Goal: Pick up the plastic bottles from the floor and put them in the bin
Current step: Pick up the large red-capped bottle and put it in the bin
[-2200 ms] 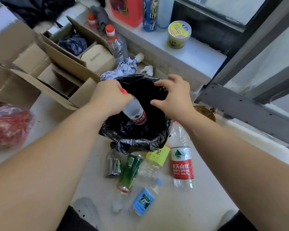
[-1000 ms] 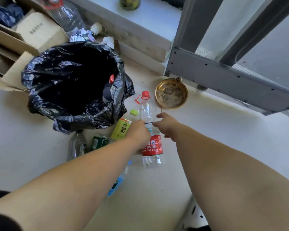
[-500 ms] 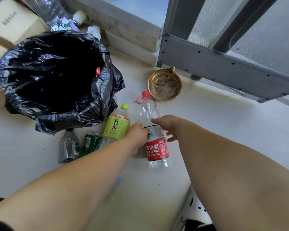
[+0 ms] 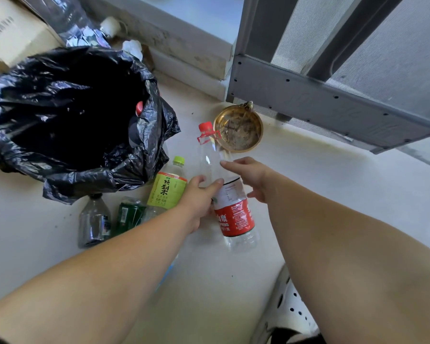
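The large clear water bottle [image 4: 230, 194], red-capped and red-labelled, was found between both hands, its neck pointing toward a brass dish [image 4: 238, 129] and its base toward the camera. Compared with half a second earlier, it sat higher in the frame and more tilted, suggesting it was leaving the floor [image 4: 333, 194]; contact with the floor at its base could not be confirmed either way. The left hand [image 4: 199, 197] had closed partly round the bottle's left side, thumb across the label's upper edge. The right hand [image 4: 251, 176] lay against the right shoulder of the bottle, fingers curved but loose, not a full grip. Just left lay a green-labelled pear drink bottle [image 4: 168, 188], then a dark green bottle [image 4: 129, 214] and a smoky clear bottle [image 4: 93, 223], all on the floor beside the black-lined bin [image 4: 149, 155]. One red-capped bottle [image 4: 135, 120] already stood inside. Judgement: pickup under way; several bottles outstanding.
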